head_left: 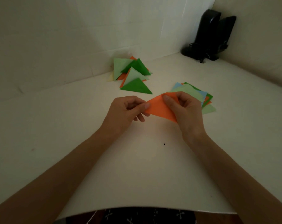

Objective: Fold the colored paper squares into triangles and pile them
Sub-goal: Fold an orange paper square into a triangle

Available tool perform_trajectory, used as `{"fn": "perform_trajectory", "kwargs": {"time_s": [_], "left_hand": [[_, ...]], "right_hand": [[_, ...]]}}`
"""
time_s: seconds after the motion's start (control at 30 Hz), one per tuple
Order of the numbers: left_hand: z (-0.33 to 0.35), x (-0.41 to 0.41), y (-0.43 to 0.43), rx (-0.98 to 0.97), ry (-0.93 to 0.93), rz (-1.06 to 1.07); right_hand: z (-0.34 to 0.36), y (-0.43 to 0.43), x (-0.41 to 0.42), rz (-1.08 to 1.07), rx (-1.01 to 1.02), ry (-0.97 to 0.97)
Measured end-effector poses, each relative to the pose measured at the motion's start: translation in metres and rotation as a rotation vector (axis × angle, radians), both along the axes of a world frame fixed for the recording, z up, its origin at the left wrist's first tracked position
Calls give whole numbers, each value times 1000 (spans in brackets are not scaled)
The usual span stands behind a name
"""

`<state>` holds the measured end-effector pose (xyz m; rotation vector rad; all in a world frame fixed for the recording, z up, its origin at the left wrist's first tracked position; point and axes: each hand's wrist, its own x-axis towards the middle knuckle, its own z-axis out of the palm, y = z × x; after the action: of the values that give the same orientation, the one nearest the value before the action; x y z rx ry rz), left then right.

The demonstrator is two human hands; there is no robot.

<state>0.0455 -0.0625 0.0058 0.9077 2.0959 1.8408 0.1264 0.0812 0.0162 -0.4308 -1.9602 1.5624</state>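
Hands pinching orange sheet (159,109) mid-fold: left hand (129,111) gripping one corner, right hand (188,110) the other. Risk: corners slipping apart, crease going crooked.

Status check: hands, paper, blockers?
Left hand and right hand both pinch the orange paper, folded into a triangle. Triangle pile behind, square stack at right. Nothing in the way.

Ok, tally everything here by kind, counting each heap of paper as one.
Orange paper, in the hands: 1
Pile of folded triangles: 1
Stack of unfolded squares: 1
Black speakers: 2
Total: 5
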Motion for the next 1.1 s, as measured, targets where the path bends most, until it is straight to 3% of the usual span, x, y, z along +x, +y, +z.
{"fn": "perform_trajectory", "kwargs": {"time_s": [0.2,0.33,0.6,0.7,0.77,0.87,0.97,1.1], "left_hand": [[2,-2,-5,-148,78,-124],[3,-1,-5,-140,68,-117],[1,-4,-7,-148,-30,-133],[1,-4,-6,-148,-38,-82],[1,-6,-5,-61,-73,30],[2,-4,-3,106,-119,154],[3,7,2,130,-107,143],[3,14,7,122,-105,55]], "right_hand": [[5,5,2,121,159,-87],[10,10,5,225,71,-94],[9,14,5,101,64,-77],[9,20,4,11,-56,5],[10,24,1,-5,-241,5],[11,21,-2,239,-483,-122],[5,1,0,471,-377,-222],[-4,-10,-1,401,-257,-142]]}}
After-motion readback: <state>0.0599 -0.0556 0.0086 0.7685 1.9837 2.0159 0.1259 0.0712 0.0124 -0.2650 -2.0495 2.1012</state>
